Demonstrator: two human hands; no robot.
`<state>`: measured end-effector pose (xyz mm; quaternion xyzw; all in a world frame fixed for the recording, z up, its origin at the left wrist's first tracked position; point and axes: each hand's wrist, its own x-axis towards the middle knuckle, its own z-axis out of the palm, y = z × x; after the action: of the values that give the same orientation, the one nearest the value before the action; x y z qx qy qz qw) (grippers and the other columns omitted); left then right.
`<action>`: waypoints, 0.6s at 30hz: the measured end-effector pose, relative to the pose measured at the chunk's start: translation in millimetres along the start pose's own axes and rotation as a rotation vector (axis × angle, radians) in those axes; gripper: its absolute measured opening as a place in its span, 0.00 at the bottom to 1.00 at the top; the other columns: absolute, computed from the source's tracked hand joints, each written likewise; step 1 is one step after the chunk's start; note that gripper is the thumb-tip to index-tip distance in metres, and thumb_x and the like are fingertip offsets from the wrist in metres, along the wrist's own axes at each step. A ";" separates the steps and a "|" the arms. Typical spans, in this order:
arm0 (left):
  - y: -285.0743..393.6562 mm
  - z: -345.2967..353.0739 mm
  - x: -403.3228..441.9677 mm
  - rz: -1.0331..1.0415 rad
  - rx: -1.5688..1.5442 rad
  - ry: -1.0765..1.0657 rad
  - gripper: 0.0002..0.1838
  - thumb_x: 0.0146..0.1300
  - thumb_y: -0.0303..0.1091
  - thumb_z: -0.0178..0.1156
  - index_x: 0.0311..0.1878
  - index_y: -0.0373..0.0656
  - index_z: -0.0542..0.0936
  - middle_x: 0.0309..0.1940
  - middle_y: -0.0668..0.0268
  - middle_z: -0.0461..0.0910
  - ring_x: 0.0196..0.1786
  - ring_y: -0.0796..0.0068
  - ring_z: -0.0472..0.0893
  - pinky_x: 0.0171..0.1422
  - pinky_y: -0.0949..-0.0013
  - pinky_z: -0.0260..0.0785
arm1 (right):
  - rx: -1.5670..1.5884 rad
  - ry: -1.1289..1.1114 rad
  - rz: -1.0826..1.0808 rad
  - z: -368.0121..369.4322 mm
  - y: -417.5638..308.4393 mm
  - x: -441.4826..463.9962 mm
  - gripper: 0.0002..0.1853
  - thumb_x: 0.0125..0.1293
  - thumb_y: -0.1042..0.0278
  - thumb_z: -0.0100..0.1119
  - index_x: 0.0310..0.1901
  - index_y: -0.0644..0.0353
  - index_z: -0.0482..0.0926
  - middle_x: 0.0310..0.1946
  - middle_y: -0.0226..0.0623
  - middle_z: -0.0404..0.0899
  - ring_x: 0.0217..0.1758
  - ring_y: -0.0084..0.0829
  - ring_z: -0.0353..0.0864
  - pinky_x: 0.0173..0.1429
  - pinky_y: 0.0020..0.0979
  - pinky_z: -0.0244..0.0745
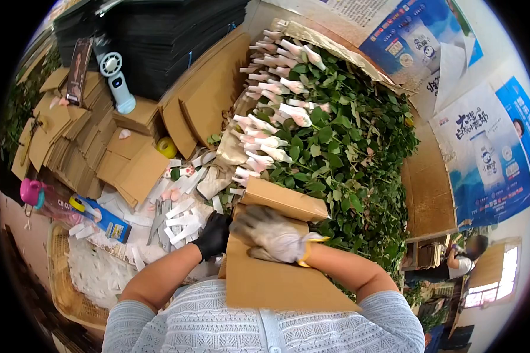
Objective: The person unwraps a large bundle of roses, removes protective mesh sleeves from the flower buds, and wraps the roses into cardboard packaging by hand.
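Observation:
A brown cardboard piece lies in front of my body, with a raised, folded flap at its far end. My right hand, in a grey-white glove with a yellow cuff, rests on the cardboard near the fold. Its fingers are stretched out and somewhat blurred. My left hand, in a black glove, is against the cardboard's left edge; its fingers are dark and partly hidden. Just beyond the flap are stacked leafy stems with pale pink flower heads in white sleeves.
White strips and scissors-like metal blades lie left of my hands. Farther left are cardboard pieces, yellow tape, a blue handheld fan, a pink-lidded bottle and a wicker basket. Another person is at far right.

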<state>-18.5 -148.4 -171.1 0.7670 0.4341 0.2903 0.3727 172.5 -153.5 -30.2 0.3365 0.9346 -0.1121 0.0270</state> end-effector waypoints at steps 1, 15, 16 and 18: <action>-7.0 -5.2 2.3 -0.008 -0.009 0.000 0.13 0.52 0.36 0.62 0.41 0.43 0.79 0.41 0.54 0.76 0.49 0.50 0.71 0.61 0.58 0.61 | 0.012 0.022 -0.102 42.7 11.4 -5.0 0.32 0.55 0.55 0.57 0.61 0.60 0.66 0.65 0.45 0.59 0.71 0.47 0.53 0.71 0.52 0.48; -7.2 -11.4 -61.4 0.096 -0.087 -0.132 0.16 0.57 0.26 0.57 0.50 0.47 0.81 0.44 0.54 0.81 0.49 0.53 0.79 0.58 0.57 0.69 | 0.830 0.137 -0.272 26.4 46.7 -19.2 0.31 0.53 0.56 0.61 0.59 0.58 0.69 0.48 0.45 0.74 0.47 0.43 0.73 0.56 0.39 0.68; -8.1 -13.1 -64.6 0.062 -0.108 -0.176 0.16 0.58 0.26 0.56 0.51 0.46 0.80 0.46 0.52 0.80 0.51 0.51 0.78 0.61 0.57 0.68 | 0.925 0.178 -0.134 -1.5 26.5 -27.7 0.29 0.54 0.56 0.60 0.58 0.58 0.71 0.44 0.46 0.78 0.42 0.42 0.77 0.52 0.36 0.73; 8.7 -35.3 -62.5 -0.228 -0.140 -0.377 0.18 0.64 0.28 0.50 0.57 0.43 0.75 0.53 0.46 0.76 0.55 0.48 0.75 0.67 0.61 0.62 | 0.735 0.042 0.306 -61.7 -30.0 -52.1 0.21 0.58 0.56 0.57 0.49 0.60 0.76 0.38 0.47 0.81 0.37 0.42 0.80 0.46 0.34 0.76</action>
<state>-70.1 -195.3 -152.0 0.7261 0.4194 0.1271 0.5298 195.2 -194.3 42.1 0.4615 0.7715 -0.4270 -0.0978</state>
